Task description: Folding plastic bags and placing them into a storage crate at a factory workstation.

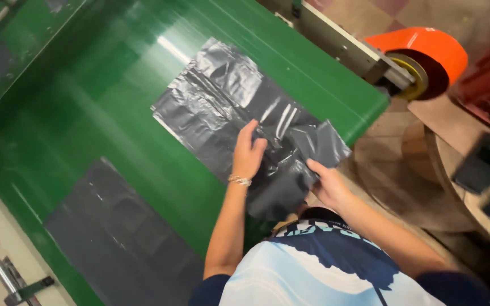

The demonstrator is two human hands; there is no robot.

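Where one green conveyor belt (114, 102) runs: two black plastic bags, one flat (126, 238), one crumpled (222, 96) at belt's end, gripped by left hand (248, 154) and right hand (327, 184); one orange roller (426, 48).

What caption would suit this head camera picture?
Both hands, left hand and right hand, gather a black plastic bag on a green conveyor belt.
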